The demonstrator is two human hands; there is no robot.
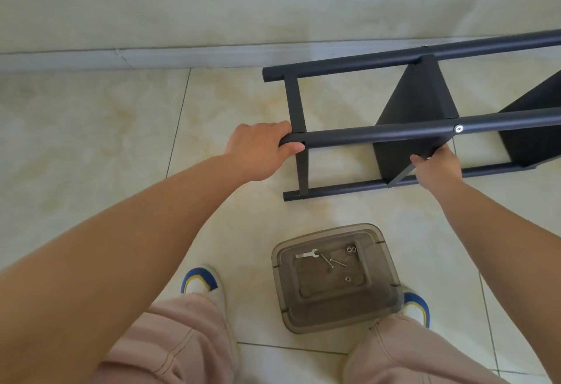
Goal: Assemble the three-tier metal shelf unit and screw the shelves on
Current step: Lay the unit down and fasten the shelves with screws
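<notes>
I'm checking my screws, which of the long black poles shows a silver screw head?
The raised near pole, whose end the left hand grips: its screw head sits beside a shelf. The other poles show none.

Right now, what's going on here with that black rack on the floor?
A person is putting together a black metal shelf unit that lies on its side on the tiled floor. Their left hand grips the end of the upper tube, and their right hand holds the lower edge of a shelf panel. Between their feet sits a clear plastic tray with a small wrench, screws and nuts in it.
</notes>
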